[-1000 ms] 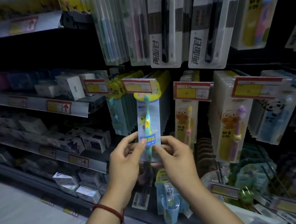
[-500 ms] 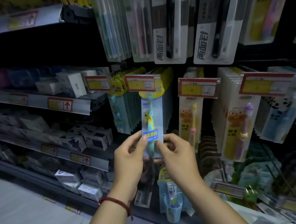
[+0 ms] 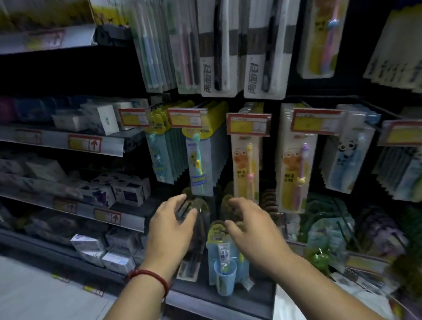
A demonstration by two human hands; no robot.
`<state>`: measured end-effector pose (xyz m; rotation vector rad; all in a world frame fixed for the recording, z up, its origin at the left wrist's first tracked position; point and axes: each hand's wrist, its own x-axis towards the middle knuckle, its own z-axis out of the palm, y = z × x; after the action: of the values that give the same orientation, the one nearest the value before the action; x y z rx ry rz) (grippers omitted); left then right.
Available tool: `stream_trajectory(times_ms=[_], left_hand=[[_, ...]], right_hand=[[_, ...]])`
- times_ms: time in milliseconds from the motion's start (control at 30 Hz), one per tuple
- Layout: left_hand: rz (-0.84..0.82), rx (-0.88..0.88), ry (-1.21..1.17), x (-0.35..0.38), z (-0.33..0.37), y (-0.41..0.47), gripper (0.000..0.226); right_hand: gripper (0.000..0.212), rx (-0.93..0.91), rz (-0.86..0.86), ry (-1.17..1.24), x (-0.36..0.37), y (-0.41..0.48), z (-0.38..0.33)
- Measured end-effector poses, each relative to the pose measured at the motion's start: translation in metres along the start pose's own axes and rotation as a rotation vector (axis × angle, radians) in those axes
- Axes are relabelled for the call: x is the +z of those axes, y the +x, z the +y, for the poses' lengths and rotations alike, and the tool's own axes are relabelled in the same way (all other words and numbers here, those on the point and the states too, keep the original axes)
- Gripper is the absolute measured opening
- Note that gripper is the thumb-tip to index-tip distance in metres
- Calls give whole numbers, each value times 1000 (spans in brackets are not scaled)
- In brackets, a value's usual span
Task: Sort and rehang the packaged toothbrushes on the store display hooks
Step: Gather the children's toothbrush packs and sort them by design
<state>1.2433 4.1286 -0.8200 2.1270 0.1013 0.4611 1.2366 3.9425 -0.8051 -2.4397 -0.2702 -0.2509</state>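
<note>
both forearms reach up at the display. left hand [image 3: 171, 224] and right hand [image 3: 252, 223] hover palm-down just below the teal toothbrush pack [image 3: 199, 166], which hangs front of its row under a price tag [image 3: 185, 117]. the fingers [image 3: 176, 201] look loosely spread and gripping nothing, though blur muddies it.

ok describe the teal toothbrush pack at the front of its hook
The toothbrush pack is a pale blue card with a yellow top, holding one teal brush, head up, with a blue label low down. It hangs upright, frontmost in its row, under a red and yellow price tag. The left hand and right hand are below, clear of it.
</note>
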Motion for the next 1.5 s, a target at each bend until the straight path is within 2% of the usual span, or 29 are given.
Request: stream_trajectory(times_ms=[133,300,467,600,667,833,1033,1167,1300,1500], left_hand=[[-61,155,240,-14,37,-25,50],[-146,342,436,-31,107,-43,63],[-143,519,447,-44,179,-52,61],[-159,568,346,-44,234,-47,53],[-179,532,219,-37,261,-41,51],[-242,301,-122,-7,314,-4,54],[-248,151,-188,29,355,45,52],[-287,19,-230,50,373,80,63],[-272,-96,-323,71,386,117,67],[-275,-97,-632,103,392,154,74]], right_hand=[[56,-98,-62,-255,-44,-20,-14],[56,-167,3,-442,-115,-35,-35],[55,-101,116,-373,-189,-50,-43],[52,-39,236,-188,-239,-54,-43],[50,-3,305,-106,-258,-48,-41],[43,115,387,119,-288,-11,-29],[29,206,458,382,-309,49,-17],[21,283,465,479,-319,91,-10],[26,335,479,490,-325,129,-4],[39,289,392,659,-332,170,12]])
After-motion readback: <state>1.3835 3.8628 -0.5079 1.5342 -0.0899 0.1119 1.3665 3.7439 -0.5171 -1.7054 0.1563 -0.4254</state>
